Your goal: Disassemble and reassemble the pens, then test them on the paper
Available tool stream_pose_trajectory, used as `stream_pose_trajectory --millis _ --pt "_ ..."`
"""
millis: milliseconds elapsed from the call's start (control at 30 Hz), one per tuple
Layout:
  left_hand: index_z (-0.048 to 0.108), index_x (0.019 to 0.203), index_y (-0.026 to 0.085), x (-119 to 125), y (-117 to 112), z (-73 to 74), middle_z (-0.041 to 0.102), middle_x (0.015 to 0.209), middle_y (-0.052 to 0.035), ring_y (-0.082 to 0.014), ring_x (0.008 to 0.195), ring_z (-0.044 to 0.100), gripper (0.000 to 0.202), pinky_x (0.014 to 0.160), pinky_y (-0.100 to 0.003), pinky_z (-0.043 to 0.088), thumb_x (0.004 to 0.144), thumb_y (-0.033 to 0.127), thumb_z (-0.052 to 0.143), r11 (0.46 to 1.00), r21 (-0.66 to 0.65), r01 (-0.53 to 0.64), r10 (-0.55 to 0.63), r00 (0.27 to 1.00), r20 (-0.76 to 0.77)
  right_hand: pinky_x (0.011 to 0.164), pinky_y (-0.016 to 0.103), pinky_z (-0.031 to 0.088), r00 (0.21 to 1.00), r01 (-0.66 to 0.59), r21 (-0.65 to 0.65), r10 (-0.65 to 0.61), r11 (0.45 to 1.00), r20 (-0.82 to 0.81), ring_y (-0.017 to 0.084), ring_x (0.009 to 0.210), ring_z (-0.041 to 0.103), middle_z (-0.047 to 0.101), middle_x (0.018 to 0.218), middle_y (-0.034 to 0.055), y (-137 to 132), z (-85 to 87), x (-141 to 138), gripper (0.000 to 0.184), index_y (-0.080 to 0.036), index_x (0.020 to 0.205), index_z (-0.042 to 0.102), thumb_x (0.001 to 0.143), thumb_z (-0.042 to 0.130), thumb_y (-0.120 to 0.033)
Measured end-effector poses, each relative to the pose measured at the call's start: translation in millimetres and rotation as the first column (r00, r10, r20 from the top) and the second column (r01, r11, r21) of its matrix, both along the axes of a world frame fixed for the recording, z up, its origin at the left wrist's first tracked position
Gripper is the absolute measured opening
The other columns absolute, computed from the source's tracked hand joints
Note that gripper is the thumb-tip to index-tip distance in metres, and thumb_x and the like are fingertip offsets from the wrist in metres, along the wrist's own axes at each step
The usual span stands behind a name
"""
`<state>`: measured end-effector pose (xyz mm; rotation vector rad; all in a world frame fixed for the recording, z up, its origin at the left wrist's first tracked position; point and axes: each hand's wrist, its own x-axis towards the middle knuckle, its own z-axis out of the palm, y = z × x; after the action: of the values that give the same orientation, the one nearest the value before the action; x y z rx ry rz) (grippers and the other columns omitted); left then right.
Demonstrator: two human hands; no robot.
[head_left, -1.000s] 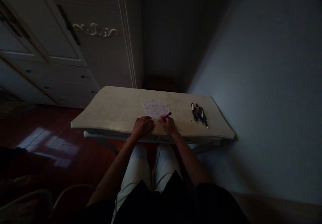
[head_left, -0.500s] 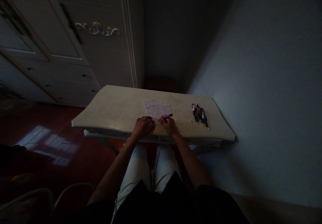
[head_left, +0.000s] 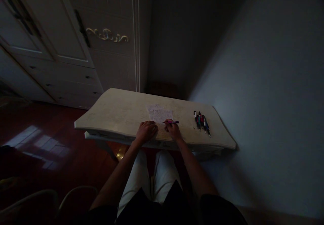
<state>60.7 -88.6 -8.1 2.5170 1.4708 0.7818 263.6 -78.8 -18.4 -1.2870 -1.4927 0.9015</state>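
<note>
A purple pen (head_left: 174, 122) is held in my right hand (head_left: 173, 130), its tip at the lower edge of a sheet of paper (head_left: 164, 114) covered in small writing. A second written sheet (head_left: 152, 107) lies partly under the first, sticking out at its upper left. My left hand (head_left: 146, 131) rests palm down by the sheet's lower left corner, fingers stretched forward and holding nothing. Both hands lie at the front edge of the pale table (head_left: 121, 108). In this dim light the writing cannot be read.
Several pens (head_left: 202, 121) lie bunched on the table's right side. A bluish wall (head_left: 265, 100) borders the table's right end. Behind it on the left stands a pale wardrobe (head_left: 111, 63) with gold trim. Curved chair backs (head_left: 76, 188) show at lower left on the dark red floor.
The view has shifted a little, so the table sits slightly lower. The pen has swung from slanting upward to nearly level, with my right hand turned along with it. My left hand stays by the paper.
</note>
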Motion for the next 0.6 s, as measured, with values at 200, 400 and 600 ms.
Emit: stream_pose_trajectory --millis 200,400,600 --pt "0.071 0.095 0.024 0.8 -2.1 2.2 0.067 0.115 -0.0078 -0.0261 0.112 0.056 0.023 0.092 -0.042 0.042 0.092 0.034 0.050 0.999 0.041 -0.019 0.018 1.000 0.011 0.049 0.022 0.046 0.981 0.089 -0.033 -0.094 0.995 -0.169 0.011 0.050 0.055 0.062 0.064 -0.0015 1.9 4.5 1.8 0.043 -0.019 0.105 0.061 0.080 0.056 -0.054" --pt "0.070 0.094 0.024 0.7 -0.4 0.5 0.067 0.115 -0.0082 -0.0266 0.110 0.057 0.023 0.090 -0.043 0.043 0.092 0.033 0.050 0.999 0.029 -0.040 0.040 0.999 0.018 0.053 0.023 0.046 0.964 0.105 -0.015 -0.105 0.994 -0.245 0.012 0.053 0.055 0.064 0.065 -0.0010 1.5 7.1 5.9 0.045 -0.019 0.107 0.062 0.078 0.059 -0.055" --pt "0.070 0.094 0.023 2.7 -0.8 -3.9 0.067 0.114 -0.0103 -0.0267 0.111 0.057 0.023 0.092 -0.044 0.042 0.092 0.030 0.049 0.997 0.066 -0.029 0.028 0.999 0.024 0.051 0.023 0.045 0.915 0.185 -0.042 -0.188 0.982 -0.357 0.012 0.053 0.055 0.064 0.066 0.0011 4.0 7.2 8.6 0.054 -0.017 0.103 0.063 0.075 0.059 -0.064"
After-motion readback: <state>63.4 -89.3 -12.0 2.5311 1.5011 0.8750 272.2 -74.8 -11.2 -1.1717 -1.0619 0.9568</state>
